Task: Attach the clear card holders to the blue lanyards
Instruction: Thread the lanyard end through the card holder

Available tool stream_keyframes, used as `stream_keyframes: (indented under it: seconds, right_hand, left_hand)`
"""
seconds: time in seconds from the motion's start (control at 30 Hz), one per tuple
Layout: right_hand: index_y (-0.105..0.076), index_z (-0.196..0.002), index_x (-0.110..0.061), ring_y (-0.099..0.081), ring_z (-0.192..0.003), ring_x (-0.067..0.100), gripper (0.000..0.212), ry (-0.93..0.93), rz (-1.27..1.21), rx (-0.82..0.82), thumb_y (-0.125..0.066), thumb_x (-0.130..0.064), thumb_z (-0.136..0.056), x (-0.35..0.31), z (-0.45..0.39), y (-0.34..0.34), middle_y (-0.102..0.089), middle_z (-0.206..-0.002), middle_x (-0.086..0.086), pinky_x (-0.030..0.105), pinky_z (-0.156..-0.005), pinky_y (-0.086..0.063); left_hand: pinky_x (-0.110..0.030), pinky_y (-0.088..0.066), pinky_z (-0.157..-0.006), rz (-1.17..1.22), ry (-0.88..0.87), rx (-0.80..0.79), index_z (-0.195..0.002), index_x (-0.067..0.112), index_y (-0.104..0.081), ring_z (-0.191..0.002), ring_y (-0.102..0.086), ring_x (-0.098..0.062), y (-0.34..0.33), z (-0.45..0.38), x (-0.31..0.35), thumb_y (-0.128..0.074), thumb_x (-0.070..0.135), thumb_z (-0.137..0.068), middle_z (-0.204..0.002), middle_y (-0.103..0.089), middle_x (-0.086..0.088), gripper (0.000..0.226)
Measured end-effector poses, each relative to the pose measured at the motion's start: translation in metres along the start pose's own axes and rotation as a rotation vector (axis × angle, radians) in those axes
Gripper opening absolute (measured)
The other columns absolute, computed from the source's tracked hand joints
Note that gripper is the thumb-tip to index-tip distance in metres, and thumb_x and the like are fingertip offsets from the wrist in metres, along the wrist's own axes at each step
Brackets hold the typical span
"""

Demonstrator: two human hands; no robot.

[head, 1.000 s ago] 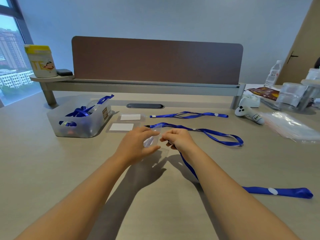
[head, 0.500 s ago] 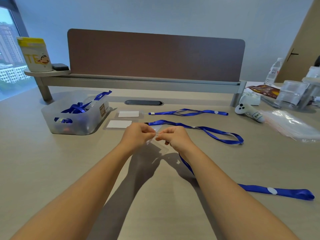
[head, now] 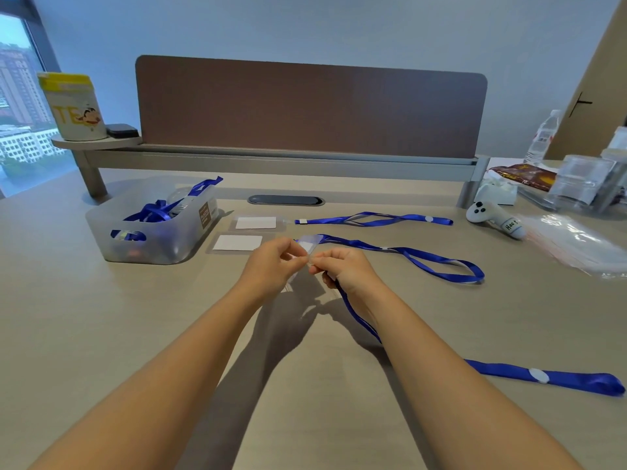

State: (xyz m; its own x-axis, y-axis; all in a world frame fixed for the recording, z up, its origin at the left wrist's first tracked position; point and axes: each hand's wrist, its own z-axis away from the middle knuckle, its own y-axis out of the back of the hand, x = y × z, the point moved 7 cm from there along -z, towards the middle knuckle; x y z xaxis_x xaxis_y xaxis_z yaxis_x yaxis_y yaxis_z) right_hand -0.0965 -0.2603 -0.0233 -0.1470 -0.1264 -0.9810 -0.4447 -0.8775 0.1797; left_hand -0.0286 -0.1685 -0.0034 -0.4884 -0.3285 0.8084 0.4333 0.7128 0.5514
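Pinching at the middle of the desk (head: pixel 101 334), the left hand (head: pixel 271 266) held the clear card holder (head: pixel 307 244) by its upper edge, fingers curled and closed on the plastic. The right hand (head: pixel 342 269), fingertips touching the same spot, gripped the clip end of a blue lanyard (head: pixel 539 376) that trailed off under the right forearm; whether the clip had caught the slot could not be told. Doing this well likely meant keeping the holder taut and feeding the clip squarely through the slot. Beyond lay two finished holders (head: pixel 237 242) with their lanyards (head: pixel 373 219), then the bin (head: pixel 152 245) of lanyards.
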Motion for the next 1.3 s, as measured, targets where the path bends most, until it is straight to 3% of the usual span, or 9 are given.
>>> stream_keyframes:
  seconds: [0.1, 0.2, 0.33, 0.47, 0.67, 0.8, 0.97, 1.13, 1.3]
  right_hand:
    - [-0.064, -0.081, -0.015, -0.043, -0.054, 0.008, 0.015, -0.023, -0.046, -0.054, -0.052, -0.012, -0.090, -0.004, -0.002, 0.004, -0.057, -0.069, 0.000, 0.019, -0.054, -0.038]
    - [-0.064, -0.082, -0.016, -0.042, -0.053, 0.007, 0.016, -0.063, -0.061, -0.076, -0.052, -0.013, -0.091, -0.001, -0.004, 0.008, -0.054, -0.071, 0.001, 0.017, -0.051, -0.037]
    - [-0.066, -0.092, -0.010, -0.044, -0.056, 0.008, 0.013, -0.096, 0.065, -0.081, -0.053, -0.012, -0.090, 0.008, -0.005, 0.006, -0.054, -0.072, 0.002, 0.018, -0.052, -0.038]
    - [-0.056, -0.117, -0.007, -0.049, -0.067, 0.008, 0.032, -0.161, 0.456, -0.166, -0.054, -0.002, -0.086, 0.017, -0.008, 0.006, -0.054, -0.093, 0.004, 0.017, -0.059, -0.042]
    - [-0.052, -0.121, -0.013, -0.055, -0.108, 0.020, 0.029, -0.098, 0.896, 0.142, -0.047, -0.010, -0.092, 0.023, -0.021, 0.028, -0.058, -0.121, 0.007, 0.034, -0.096, -0.045]
    - [-0.037, -0.137, -0.018, -0.038, -0.130, 0.026, 0.047, -0.065, 1.134, 0.163, -0.045, -0.032, -0.093, 0.026, -0.015, 0.021, -0.043, -0.141, 0.007, 0.044, -0.109, -0.029]
    - [-0.003, -0.147, -0.029, 0.013, -0.143, 0.039, 0.069, -0.288, 1.167, 0.047, -0.030, -0.058, -0.090, 0.052, 0.007, 0.009, 0.011, -0.158, 0.009, 0.062, -0.111, 0.003]
    - [0.002, -0.147, -0.033, 0.013, -0.143, 0.040, 0.068, -0.354, 1.139, -0.011, -0.019, -0.062, -0.089, 0.071, 0.007, 0.018, 0.012, -0.158, 0.007, 0.064, -0.110, 0.004]
    - [-0.003, -0.147, -0.032, 0.011, -0.145, 0.031, 0.065, -0.174, 1.204, -0.086, -0.023, -0.059, -0.090, 0.068, -0.017, 0.035, 0.008, -0.159, 0.004, 0.055, -0.116, 0.005]
  left_hand:
    - [-0.034, -0.040, -0.091, 0.055, -0.062, -0.047, -0.105, 0.021, -0.057, -0.106, -0.047, -0.014, 0.000, 0.008, 0.001, -0.059, 0.029, -0.080, -0.105, -0.053, 0.006, 0.026]
    - [-0.029, -0.036, -0.092, -0.116, -0.104, -0.100, -0.122, 0.023, -0.047, -0.111, -0.044, -0.009, -0.007, 0.013, -0.003, -0.065, 0.022, -0.077, -0.118, -0.051, 0.009, 0.049]
    - [-0.034, -0.043, -0.093, -0.273, -0.146, 0.016, -0.117, 0.017, -0.055, -0.113, -0.053, -0.025, 0.000, 0.011, -0.009, -0.051, 0.006, -0.085, -0.123, -0.061, -0.009, 0.033]
    - [-0.036, -0.045, -0.089, -0.465, -0.154, 0.059, -0.111, 0.016, -0.059, -0.106, -0.056, -0.027, 0.005, 0.009, -0.020, -0.047, 0.009, -0.088, -0.117, -0.064, -0.009, 0.027]
    - [-0.029, -0.043, -0.076, -0.734, -0.079, -0.018, -0.095, 0.015, -0.062, -0.091, -0.056, -0.022, 0.005, 0.005, -0.046, -0.050, 0.032, -0.087, -0.103, -0.065, -0.008, 0.023]
    - [-0.035, -0.043, -0.086, -0.839, 0.113, -0.123, -0.097, 0.016, -0.058, -0.100, -0.052, -0.023, -0.001, 0.005, -0.070, -0.044, 0.062, -0.077, -0.111, -0.060, -0.006, 0.053]
    - [-0.050, -0.028, -0.106, -0.841, 0.279, -0.176, -0.132, 0.021, -0.027, -0.130, -0.027, -0.039, -0.008, 0.013, -0.086, -0.032, 0.071, -0.075, -0.142, -0.034, -0.016, 0.077]
    - [-0.055, -0.017, -0.111, -0.814, 0.393, -0.189, -0.138, 0.031, -0.008, -0.137, -0.007, -0.045, -0.009, 0.018, -0.095, -0.029, 0.079, -0.069, -0.152, -0.011, -0.017, 0.087]
    - [-0.050, -0.026, -0.105, -0.905, 0.404, -0.152, -0.134, 0.026, -0.021, -0.129, -0.027, -0.039, -0.002, 0.013, -0.090, -0.024, 0.079, -0.069, -0.142, -0.030, -0.018, 0.084]
